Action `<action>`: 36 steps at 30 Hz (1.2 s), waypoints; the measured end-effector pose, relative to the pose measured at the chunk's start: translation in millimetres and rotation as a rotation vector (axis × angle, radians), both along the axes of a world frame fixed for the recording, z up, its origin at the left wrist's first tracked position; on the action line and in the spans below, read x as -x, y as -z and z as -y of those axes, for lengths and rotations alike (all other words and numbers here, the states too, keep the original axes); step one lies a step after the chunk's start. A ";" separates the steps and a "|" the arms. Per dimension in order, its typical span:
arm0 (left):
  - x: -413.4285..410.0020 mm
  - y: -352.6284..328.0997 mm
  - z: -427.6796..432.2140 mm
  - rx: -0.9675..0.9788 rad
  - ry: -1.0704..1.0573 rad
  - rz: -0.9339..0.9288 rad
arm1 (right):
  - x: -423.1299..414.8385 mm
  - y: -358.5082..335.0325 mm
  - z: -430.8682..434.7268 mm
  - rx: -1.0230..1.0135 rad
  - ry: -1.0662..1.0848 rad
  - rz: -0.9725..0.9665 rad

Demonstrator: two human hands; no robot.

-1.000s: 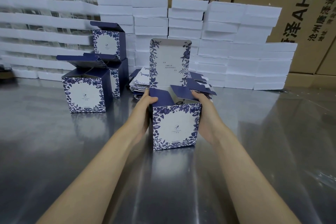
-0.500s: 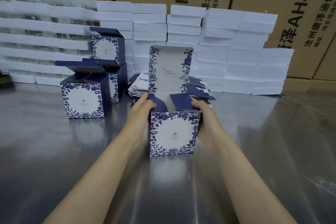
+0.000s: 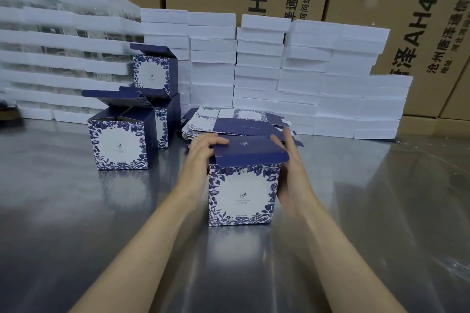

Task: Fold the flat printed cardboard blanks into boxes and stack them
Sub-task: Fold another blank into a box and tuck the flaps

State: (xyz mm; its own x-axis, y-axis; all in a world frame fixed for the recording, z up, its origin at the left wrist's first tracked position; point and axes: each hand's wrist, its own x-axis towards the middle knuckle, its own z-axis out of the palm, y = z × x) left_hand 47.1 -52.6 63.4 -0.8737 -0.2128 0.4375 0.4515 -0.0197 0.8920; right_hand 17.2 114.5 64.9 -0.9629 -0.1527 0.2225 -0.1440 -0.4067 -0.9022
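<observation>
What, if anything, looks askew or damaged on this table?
Nothing is damaged or spilled. The pile of flat blanks behind the held box is fanned out unevenly, and the finished boxes at left stand with their lids raised rather than tucked shut.

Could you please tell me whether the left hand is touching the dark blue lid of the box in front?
Touching. The head view shows the left hand's fingers curled onto the lid's left edge, overlapping it with no visible gap.
</observation>
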 end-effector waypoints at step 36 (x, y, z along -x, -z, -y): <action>-13.4 -4.5 -12.5 0.148 -0.248 -0.318 | -28.4 -12.4 9.0 -0.389 0.485 -0.615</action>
State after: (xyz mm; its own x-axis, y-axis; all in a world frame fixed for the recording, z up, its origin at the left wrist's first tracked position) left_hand 60.6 -40.2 67.9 -0.6205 -0.3144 0.7184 0.6795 0.2416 0.6927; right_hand 45.7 105.5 77.4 -0.6672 0.0701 0.7415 -0.7285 0.1462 -0.6693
